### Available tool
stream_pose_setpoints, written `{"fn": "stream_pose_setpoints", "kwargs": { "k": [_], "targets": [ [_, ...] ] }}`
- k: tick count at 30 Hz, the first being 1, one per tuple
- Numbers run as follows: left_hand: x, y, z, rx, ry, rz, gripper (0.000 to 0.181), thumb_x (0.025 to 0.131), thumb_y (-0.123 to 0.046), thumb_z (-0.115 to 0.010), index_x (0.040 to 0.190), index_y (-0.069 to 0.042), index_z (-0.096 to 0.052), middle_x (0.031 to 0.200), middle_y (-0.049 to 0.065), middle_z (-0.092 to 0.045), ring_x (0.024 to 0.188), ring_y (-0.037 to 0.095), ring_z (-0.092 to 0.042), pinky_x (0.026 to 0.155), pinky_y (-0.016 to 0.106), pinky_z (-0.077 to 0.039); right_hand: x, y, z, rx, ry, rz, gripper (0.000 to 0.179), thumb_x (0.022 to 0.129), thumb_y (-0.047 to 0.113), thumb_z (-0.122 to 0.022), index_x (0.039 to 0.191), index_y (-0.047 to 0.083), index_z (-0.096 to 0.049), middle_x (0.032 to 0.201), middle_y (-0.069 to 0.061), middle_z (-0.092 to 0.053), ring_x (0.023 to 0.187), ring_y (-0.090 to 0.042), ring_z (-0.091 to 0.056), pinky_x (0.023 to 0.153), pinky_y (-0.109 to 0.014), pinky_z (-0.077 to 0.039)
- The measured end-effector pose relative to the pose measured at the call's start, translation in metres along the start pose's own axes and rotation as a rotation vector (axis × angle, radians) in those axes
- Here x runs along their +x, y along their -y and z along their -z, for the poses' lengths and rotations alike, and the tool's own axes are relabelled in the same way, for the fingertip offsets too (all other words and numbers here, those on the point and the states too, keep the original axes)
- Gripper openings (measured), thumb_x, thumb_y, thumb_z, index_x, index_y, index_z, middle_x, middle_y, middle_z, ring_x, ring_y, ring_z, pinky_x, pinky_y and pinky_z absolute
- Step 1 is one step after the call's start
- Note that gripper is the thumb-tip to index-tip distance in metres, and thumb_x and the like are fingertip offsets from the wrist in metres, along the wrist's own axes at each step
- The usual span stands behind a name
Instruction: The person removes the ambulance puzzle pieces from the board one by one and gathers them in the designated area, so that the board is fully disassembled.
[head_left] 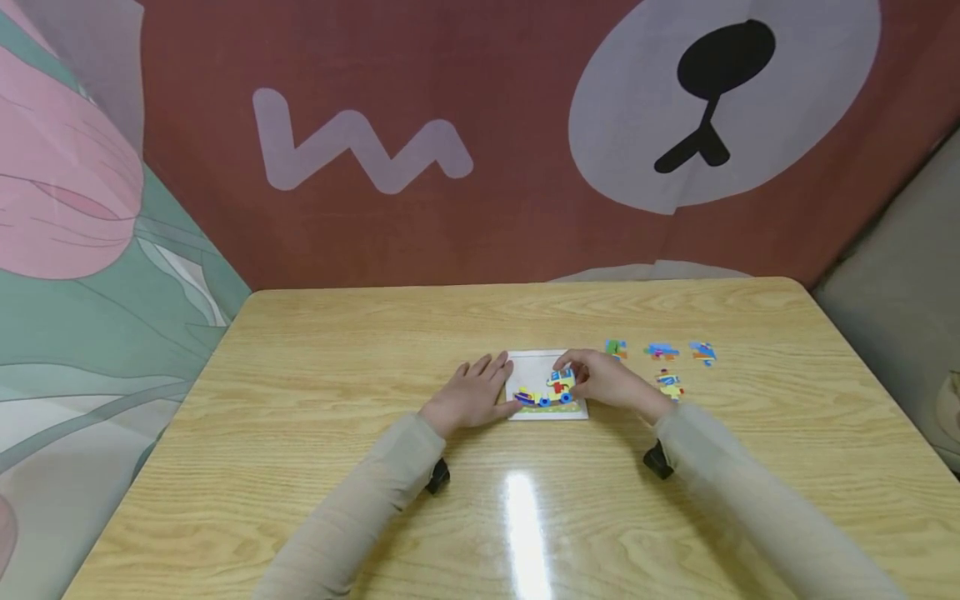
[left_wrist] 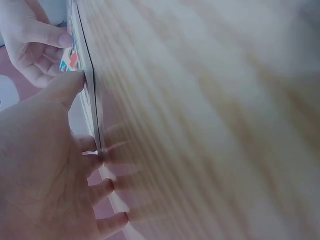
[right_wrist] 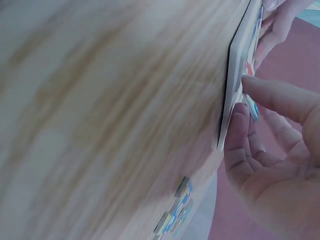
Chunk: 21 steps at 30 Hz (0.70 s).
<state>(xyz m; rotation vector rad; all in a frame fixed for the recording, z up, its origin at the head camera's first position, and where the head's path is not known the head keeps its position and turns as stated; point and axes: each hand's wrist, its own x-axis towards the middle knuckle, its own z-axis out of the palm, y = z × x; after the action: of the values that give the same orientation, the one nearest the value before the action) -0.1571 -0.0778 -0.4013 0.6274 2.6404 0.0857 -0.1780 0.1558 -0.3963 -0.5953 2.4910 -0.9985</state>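
A flat white puzzle board point(head_left: 528, 364) lies on the table, with part of a vehicle picture laid along its lower half. My left hand point(head_left: 471, 396) rests spread at the board's left edge, its thumb touching the lower left corner. At the board's right side, my right hand point(head_left: 606, 379) pinches a puzzle piece point(head_left: 560, 382) showing a yellow and red vehicle cab. The right wrist view shows that piece tilted up from the board between thumb and fingers. A joined lower puzzle part point(head_left: 528, 396), with a blue and yellow front, lies by the left thumb.
Right of the board lie several loose puzzle pieces: a green and blue one point(head_left: 616, 347), a blue and pink one point(head_left: 662, 352), a blue one point(head_left: 703, 353) and a yellow one point(head_left: 670, 385). The wooden table point(head_left: 360, 333) meets a printed cloth point(head_left: 420, 233) behind.
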Motion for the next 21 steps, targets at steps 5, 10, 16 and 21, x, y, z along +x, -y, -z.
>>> {"fn": "stream_pose_setpoints", "kwargs": {
  "k": [5,10,16,21],
  "targets": [
    [0.000,0.000,0.001,-0.003,0.003,0.002,0.075,0.097,-0.060,-0.034,0.155,-0.016,-0.013,0.163,0.001,-0.006,0.150,0.025,-0.013,0.121,0.049,-0.017,0.000,0.001,0.000,0.042,-0.005,-0.017,0.032,0.084,-0.007,-0.064,0.115,0.000,-0.061,0.089,-0.013,-0.056,0.071,-0.017,-0.047,0.060,-0.025,-0.042],
    [-0.001,-0.001,0.001,-0.008,0.006,0.000,0.075,0.097,-0.059,-0.034,0.155,-0.016,-0.013,0.163,0.001,-0.005,0.150,0.025,-0.013,0.121,0.049,-0.017,0.000,-0.003,0.001,0.133,-0.014,-0.039,0.031,0.087,-0.006,-0.060,0.118,-0.002,-0.062,0.089,-0.013,-0.055,0.072,-0.016,-0.048,0.060,-0.025,-0.043],
    [-0.001,-0.001,0.001,-0.013,0.001,-0.005,0.075,0.097,-0.060,-0.034,0.155,-0.016,-0.014,0.163,0.001,-0.005,0.150,0.026,-0.012,0.121,0.049,-0.017,-0.002,-0.004,0.006,0.212,-0.051,-0.094,0.033,0.089,0.003,-0.060,0.121,-0.002,-0.061,0.100,-0.015,-0.060,0.086,-0.019,-0.056,0.072,-0.027,-0.049],
    [-0.001,0.000,-0.001,-0.017,-0.007,-0.009,0.075,0.097,-0.059,-0.034,0.155,-0.016,-0.013,0.163,0.001,-0.005,0.150,0.026,-0.012,0.121,0.050,-0.017,-0.009,0.000,0.015,0.239,-0.071,-0.128,0.032,0.095,0.014,-0.057,0.124,0.001,-0.061,0.111,-0.016,-0.059,0.099,-0.023,-0.056,0.079,-0.030,-0.049]
  ]
}}
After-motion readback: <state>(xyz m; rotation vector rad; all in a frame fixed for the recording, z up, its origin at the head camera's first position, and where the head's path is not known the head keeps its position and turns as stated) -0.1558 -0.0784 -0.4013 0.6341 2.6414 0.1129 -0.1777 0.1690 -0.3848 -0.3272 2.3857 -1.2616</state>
